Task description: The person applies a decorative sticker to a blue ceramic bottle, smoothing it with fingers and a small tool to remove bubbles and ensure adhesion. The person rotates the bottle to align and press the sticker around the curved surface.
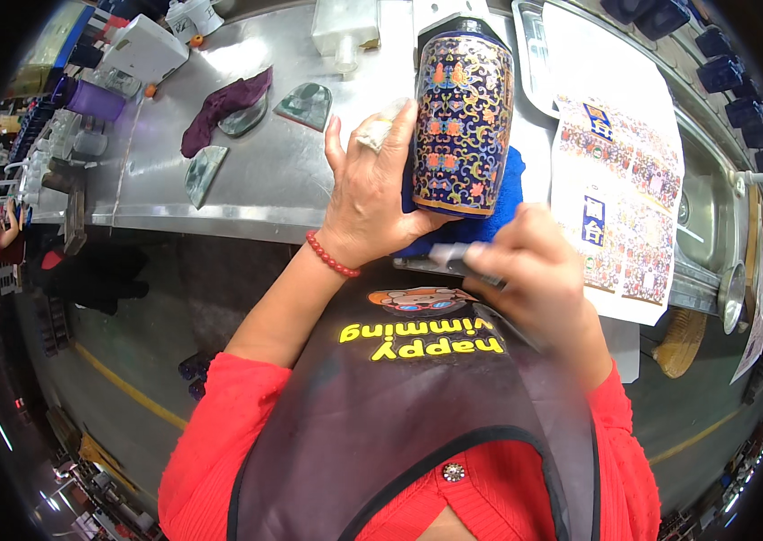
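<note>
A dark blue bottle (464, 126) covered in gold, orange and pale floral patterns lies with its neck pointing away from me. My left hand (371, 194) steadies it, fingers along its left side and thumb by its base. Something whitish is wrapped around or tucked between those fingers. Beneath the bottle is a bright blue cloth (514, 171). Close to the bottle's base, my right hand (535, 261) is closed and smeared by motion. A small pale piece (450, 254) sticks out of its fingers, too blurred to name.
Flat green-grey pieces (306, 105) and a dark purple cloth (219, 113) lie on the metal table (156, 176) at left. A clear bottle (338, 32) is at the back. Printed sheets (620, 162) lie at right, beside a sink (702, 194) with a faucet.
</note>
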Tool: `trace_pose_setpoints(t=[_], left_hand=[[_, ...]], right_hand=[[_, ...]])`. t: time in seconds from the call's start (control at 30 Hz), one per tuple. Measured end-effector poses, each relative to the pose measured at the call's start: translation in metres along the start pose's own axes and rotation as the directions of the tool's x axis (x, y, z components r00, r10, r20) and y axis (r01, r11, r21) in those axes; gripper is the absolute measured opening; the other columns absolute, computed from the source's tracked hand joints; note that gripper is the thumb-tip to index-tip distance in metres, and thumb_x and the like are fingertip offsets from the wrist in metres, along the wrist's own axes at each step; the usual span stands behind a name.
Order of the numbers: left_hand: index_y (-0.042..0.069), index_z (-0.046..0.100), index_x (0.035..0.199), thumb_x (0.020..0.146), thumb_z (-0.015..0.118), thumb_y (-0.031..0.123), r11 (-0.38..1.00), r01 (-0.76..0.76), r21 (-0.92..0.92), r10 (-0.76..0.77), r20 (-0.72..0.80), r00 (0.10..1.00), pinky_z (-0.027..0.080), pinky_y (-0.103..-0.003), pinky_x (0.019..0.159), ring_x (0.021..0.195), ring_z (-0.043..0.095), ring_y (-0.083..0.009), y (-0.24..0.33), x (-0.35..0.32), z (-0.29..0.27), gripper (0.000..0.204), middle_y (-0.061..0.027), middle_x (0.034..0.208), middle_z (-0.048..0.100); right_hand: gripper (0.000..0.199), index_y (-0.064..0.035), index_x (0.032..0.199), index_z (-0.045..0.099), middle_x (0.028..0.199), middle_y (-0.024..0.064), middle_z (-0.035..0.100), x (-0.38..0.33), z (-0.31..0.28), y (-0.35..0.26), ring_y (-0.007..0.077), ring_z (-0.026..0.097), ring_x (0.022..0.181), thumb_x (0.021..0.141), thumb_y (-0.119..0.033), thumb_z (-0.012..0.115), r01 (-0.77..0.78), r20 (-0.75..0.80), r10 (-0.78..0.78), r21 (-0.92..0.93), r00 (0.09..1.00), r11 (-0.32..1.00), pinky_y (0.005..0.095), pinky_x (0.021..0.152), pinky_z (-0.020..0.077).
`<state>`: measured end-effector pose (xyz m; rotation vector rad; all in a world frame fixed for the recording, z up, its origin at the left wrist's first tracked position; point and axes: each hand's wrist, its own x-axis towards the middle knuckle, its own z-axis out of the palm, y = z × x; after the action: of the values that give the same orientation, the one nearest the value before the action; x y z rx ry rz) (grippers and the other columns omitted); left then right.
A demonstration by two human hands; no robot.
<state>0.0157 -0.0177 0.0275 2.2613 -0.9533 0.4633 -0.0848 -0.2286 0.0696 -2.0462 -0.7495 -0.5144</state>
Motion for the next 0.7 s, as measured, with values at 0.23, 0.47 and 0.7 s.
trace_pose_setpoints(t=[0.23, 0.47, 0.7], left_hand=[[-0.003, 0.037, 0.154, 0.06, 0.089, 0.059, 1.0, -0.003, 0.029, 0.002, 0.04, 0.999, 0.012, -0.068, 0.116, 0.129, 0.051, -0.035, 0.001, -0.003, -0.003, 0.124, -0.019, 0.138, 0.056], [0.008, 0.055, 0.147, 0.081, 0.079, 0.045, 0.992, -0.046, -0.114, 0.039, -0.063, 0.997, 0.011, -0.062, 0.119, 0.133, 0.048, -0.0328, 0.011, -0.024, -0.007, 0.08, -0.0172, 0.141, 0.059], [0.021, 0.076, 0.124, 0.084, 0.076, 0.03, 0.985, -0.155, 0.073, 0.162, -0.114, 0.98, 0.015, -0.054, 0.123, 0.13, 0.051, -0.0331, 0.029, -0.047, -0.005, 0.041, -0.0175, 0.138, 0.063]], right_hand=[[0.031, -0.0081, 0.101, 0.076, 0.084, 0.0028, 0.058, 0.007, -0.015, 0.0, 0.0194, 0.057, 0.073, 0.071, -0.005, 0.083, -0.018, 0.126, 0.039, -0.17, 0.991, 0.985, 0.0346, 0.066, 0.0411], [0.019, 0.0016, 0.102, 0.072, 0.081, 0.0069, 0.061, 0.002, -0.015, 0.005, 0.0146, 0.056, 0.07, 0.087, -0.008, 0.08, -0.305, -0.169, 0.308, 0.039, 0.936, 0.951, 0.0265, 0.059, 0.041], [0.019, 0.002, 0.1, 0.071, 0.082, 0.0053, 0.061, -0.016, -0.008, 0.015, 0.0119, 0.055, 0.07, 0.09, -0.012, 0.079, -0.429, -0.163, 0.446, 0.13, 0.88, 0.894, 0.0256, 0.06, 0.0407]])
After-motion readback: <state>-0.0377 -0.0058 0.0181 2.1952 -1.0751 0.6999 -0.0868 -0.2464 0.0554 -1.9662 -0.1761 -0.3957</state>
